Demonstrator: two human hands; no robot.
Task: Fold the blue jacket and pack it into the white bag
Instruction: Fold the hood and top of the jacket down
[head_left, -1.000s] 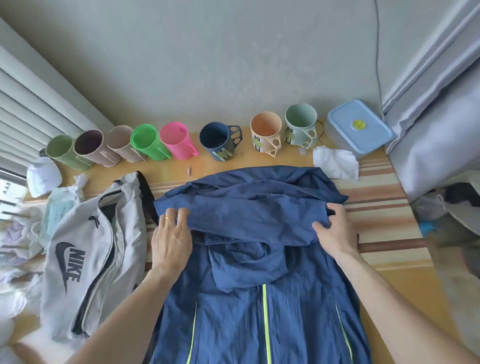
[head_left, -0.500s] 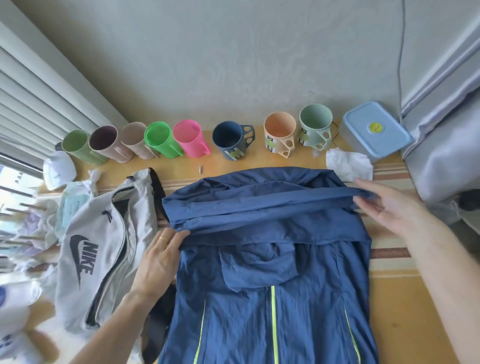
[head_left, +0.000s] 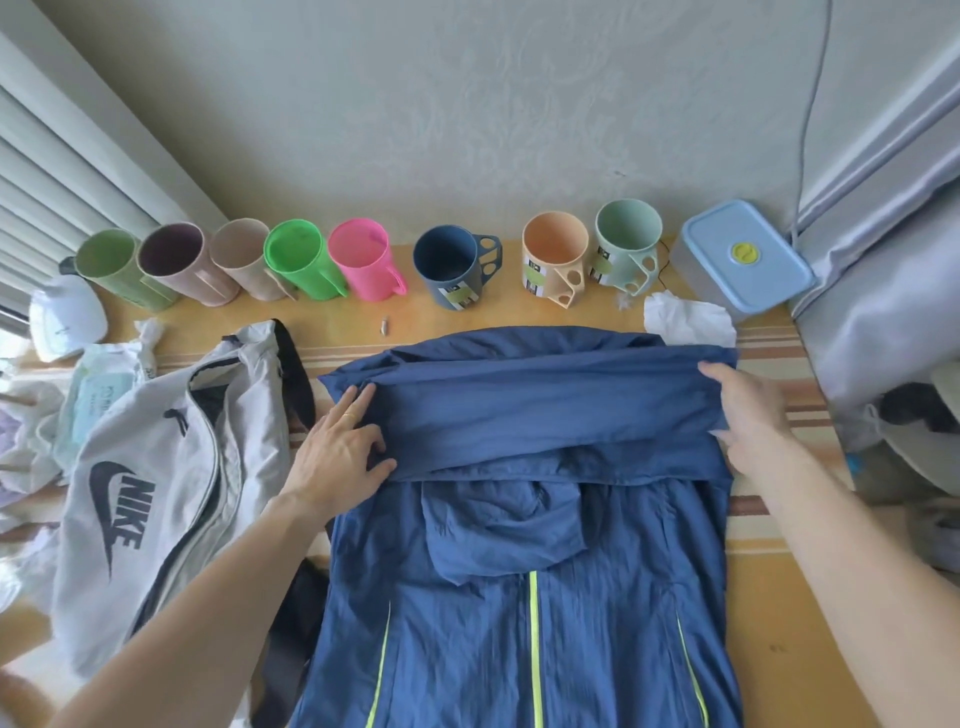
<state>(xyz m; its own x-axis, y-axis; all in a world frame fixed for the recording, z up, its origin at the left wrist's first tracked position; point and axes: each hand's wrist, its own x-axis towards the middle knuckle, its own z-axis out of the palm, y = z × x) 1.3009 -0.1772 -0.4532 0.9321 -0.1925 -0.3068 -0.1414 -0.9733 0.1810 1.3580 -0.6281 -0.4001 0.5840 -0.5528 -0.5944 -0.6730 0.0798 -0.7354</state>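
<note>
With the left hand (head_left: 340, 451) and right hand (head_left: 748, 410) each grasping an end of the blue jacket's (head_left: 524, 561) folded band on the worktop (head_left: 779, 649), beside the white bag (head_left: 156, 499), the fold should come down evenly.

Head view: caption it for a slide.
Both hands, left and right, grip the blue jacket's folded band beside the white bag.

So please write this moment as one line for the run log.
step: folding | blue jacket: flat on table, sleeves folded across | left hand: pinches fold | right hand: holds fold's other end | white bag: unzipped, beside jacket
</note>
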